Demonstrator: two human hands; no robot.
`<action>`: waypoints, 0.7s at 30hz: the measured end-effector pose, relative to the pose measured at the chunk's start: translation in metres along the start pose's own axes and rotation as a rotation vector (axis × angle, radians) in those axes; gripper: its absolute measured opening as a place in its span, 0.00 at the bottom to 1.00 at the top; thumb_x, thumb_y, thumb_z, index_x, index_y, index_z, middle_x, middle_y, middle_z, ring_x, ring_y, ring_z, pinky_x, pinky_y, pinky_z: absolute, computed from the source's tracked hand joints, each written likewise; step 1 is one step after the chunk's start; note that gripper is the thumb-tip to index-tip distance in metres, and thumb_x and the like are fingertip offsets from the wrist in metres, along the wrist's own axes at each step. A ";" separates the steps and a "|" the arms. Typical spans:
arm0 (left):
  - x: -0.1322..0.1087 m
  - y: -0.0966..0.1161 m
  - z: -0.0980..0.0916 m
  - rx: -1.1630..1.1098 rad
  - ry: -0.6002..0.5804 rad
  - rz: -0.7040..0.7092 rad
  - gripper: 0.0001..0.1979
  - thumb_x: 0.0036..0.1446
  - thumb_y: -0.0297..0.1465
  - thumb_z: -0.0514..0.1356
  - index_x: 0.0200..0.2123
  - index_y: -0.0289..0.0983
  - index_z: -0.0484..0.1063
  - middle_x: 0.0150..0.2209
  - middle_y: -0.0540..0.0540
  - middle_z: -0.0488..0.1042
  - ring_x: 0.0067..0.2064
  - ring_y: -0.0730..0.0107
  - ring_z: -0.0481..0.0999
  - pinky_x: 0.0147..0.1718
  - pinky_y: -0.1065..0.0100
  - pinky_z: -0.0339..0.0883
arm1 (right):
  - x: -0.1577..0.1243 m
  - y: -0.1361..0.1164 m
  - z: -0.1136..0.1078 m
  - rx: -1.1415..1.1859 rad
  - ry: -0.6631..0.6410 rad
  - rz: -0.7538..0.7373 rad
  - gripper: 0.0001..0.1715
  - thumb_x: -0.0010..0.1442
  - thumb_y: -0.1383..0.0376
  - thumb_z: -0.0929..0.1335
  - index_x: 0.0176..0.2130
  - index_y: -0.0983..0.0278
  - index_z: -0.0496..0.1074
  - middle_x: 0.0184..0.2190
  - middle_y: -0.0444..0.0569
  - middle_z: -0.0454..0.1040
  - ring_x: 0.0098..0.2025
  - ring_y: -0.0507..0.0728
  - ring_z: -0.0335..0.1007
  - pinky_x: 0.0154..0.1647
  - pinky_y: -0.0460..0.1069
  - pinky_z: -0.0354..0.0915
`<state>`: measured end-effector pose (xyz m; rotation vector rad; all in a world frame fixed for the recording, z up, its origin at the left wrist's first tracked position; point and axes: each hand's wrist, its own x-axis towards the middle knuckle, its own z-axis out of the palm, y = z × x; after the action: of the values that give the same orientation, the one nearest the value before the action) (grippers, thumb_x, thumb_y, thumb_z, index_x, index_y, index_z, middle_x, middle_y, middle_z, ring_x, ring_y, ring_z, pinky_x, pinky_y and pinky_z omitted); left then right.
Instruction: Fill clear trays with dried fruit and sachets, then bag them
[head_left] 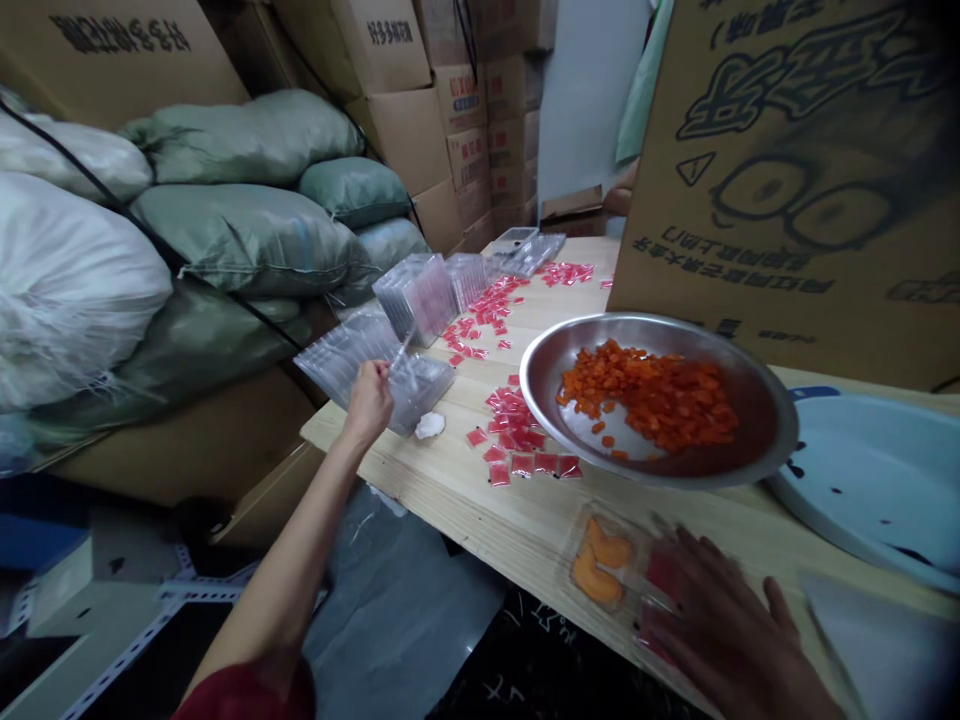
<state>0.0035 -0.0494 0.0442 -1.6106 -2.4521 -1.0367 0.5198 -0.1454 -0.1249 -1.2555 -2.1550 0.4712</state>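
My left hand (370, 402) pinches the edge of a clear plastic box (403, 358) at the near end of a leaning row of clear boxes (341, 362). A crumpled white scrap (430, 426) lies beside that row. My right hand (724, 620) is open and partly blurred, its fingers stretched out low over the table's front edge. Red sachets (660, 575) show at its fingertips, partly hidden; I cannot tell whether it touches them. Just left of it, a clear tray (570, 560) holds curved orange pieces (600, 565).
A steel bowl (772, 410) of small orange pieces (660, 395) stands on the wooden table (465, 510). Red sachets (517, 425) lie scattered left of it. A light blue basin (885, 470) and a large carton (795, 200) stand right. Stuffed sacks (247, 235) are piled left.
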 end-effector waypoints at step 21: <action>-0.206 0.110 0.078 -0.942 -1.004 -0.127 0.18 0.58 0.37 0.69 0.48 0.40 0.68 0.29 0.55 0.70 0.31 0.72 0.70 0.34 0.68 0.63 | -0.012 -0.071 -0.035 0.817 0.651 0.809 0.29 0.51 0.47 0.80 0.43 0.64 0.79 0.28 0.45 0.77 0.30 0.54 0.73 0.33 0.47 0.71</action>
<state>0.2150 -0.1466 -0.0362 -2.8308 -2.7554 -1.9873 0.5003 -0.1902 -0.0611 -1.4376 -0.7107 0.9679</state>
